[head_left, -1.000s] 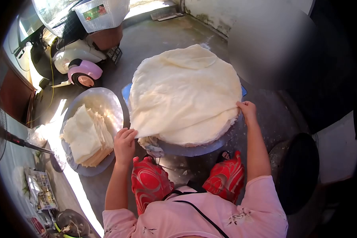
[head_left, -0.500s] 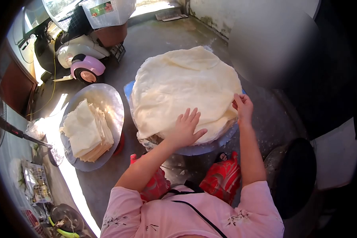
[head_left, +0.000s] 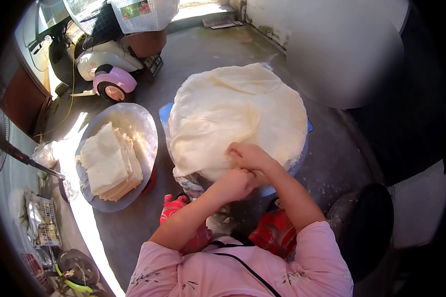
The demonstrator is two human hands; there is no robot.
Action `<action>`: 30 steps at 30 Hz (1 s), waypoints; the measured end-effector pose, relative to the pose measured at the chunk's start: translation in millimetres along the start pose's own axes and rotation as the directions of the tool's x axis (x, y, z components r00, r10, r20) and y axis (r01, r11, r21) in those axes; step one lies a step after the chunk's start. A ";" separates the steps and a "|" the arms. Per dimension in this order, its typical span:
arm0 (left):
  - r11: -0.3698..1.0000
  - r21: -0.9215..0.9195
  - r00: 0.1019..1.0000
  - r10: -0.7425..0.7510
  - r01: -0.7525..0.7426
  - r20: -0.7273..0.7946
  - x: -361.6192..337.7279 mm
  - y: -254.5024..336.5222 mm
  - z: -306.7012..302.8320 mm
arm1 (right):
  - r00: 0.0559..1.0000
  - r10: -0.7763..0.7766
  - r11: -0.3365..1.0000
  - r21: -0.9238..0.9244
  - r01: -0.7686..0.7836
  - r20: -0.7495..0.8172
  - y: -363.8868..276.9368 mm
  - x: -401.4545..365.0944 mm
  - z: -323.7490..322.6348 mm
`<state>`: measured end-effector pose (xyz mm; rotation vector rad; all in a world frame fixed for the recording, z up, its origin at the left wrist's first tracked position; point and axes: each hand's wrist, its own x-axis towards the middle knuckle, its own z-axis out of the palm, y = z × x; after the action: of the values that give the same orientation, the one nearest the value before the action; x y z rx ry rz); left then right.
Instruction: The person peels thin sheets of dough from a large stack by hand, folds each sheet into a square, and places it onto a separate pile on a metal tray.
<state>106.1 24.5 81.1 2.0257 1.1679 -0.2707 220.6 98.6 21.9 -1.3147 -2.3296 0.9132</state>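
A tall pile of thin, pale round dough sheets point(head_left: 213, 109) stands in front of me. My right hand point(head_left: 251, 157) is over its near part, fingers pinched on the edge of the top dough sheet, which is drawn leftward in a soft fold. Just below it, at the near rim, my left hand point(head_left: 237, 185) is closed, its fingers curled under and partly covered by the right wrist. What the left fingers hold is hidden. A crumpled patterned cloth or bag point(head_left: 189, 186) hangs under the pile's near left edge.
On the left, a round metal tray point(head_left: 146, 128) bears a stack of cut square sheets point(head_left: 109, 161). Beyond it stands a scooter with a pink fender point(head_left: 116, 79). A dark round object point(head_left: 366, 227) is at the right. A wire basket point(head_left: 47, 218) sits lower left.
My right hand has moved left from the pile's right edge, carrying the sheet's edge inward. My left hand, flat and spread before, has slid toward the near rim and closed.
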 end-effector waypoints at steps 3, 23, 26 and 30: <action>0.981 0.161 0.720 0.192 -0.112 -0.667 18.9 -37.6 32.4 | 0.999 0.011 0.993 0.121 -0.017 0.051 19.1 8.5 -12.7; 0.964 0.259 0.818 0.097 0.065 -0.567 22.0 -58.5 44.4 | 0.975 0.122 0.747 -0.630 -0.214 -0.186 61.7 107.1 -80.2; 0.967 0.249 0.819 0.098 0.057 -0.566 22.4 -58.4 44.4 | 0.890 0.147 0.717 -0.573 -0.397 -0.432 72.0 112.6 -41.2; 0.963 0.265 0.755 0.142 0.045 -0.641 24.5 -63.7 54.9 | 0.798 -0.036 0.655 -0.618 -0.436 -0.601 57.3 101.2 -24.7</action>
<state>78.3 19.7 -1.8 2.4848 1.5553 0.3806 217.8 215.2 -1.5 -1.8528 -2.0846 -0.4805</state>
